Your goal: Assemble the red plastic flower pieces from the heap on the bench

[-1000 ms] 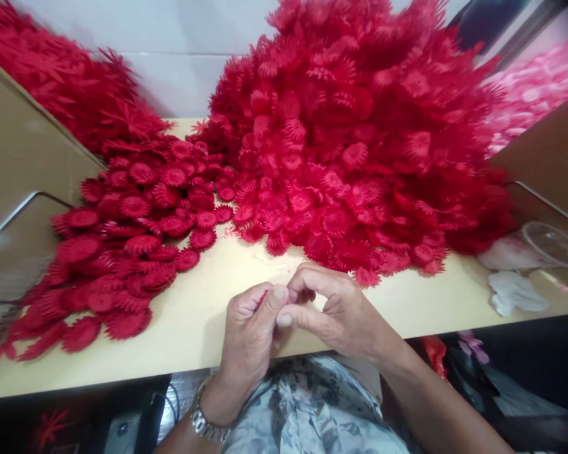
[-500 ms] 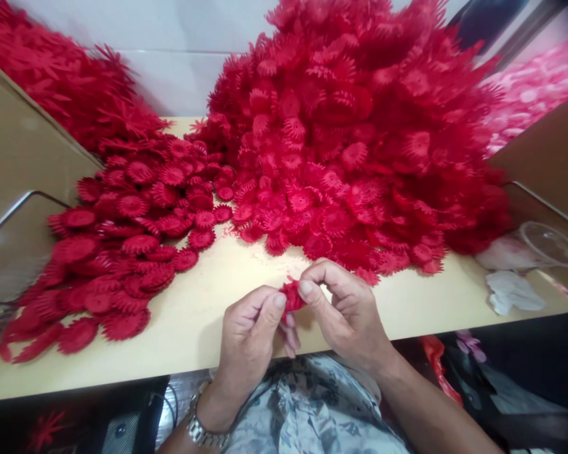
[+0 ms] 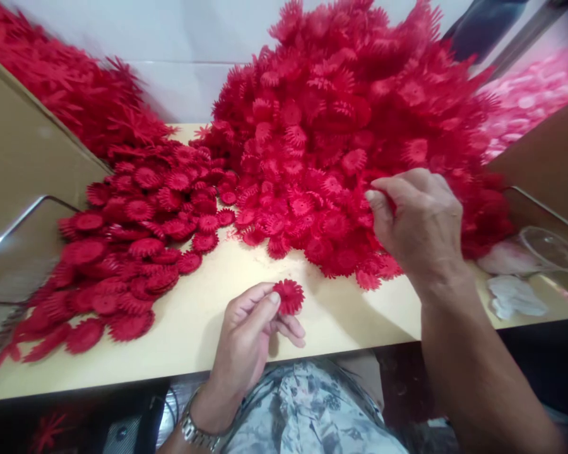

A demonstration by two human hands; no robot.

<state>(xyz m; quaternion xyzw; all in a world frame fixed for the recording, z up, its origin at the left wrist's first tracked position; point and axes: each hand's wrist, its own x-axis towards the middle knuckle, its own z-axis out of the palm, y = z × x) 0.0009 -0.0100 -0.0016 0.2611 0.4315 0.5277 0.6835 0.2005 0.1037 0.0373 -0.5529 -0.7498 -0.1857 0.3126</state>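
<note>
My left hand (image 3: 253,325) is closed, pinching a small red flower piece (image 3: 290,296) with a fringed edge by its left side, between thumb and fingers, just above the table. Over the right part of the large heap of red flower pieces (image 3: 312,170) is my right hand (image 3: 416,221), its thumb and forefinger drawn together. Red shows around those fingertips, and whether a piece is between them cannot be made out.
On the left of the table (image 3: 246,271) lies a smaller pile of thick red fringed discs (image 3: 146,246). Red star-shaped pieces (image 3: 61,88) rise behind a brown side panel (image 3: 33,120). To the right are a clear plastic cup (image 3: 549,246), a crumpled white tissue (image 3: 515,296) and pink pieces (image 3: 530,101).
My right hand has let go of the red flower piece and moved up and right to the large heap. My left hand keeps its hold, and the piece now shows its fringed face.
</note>
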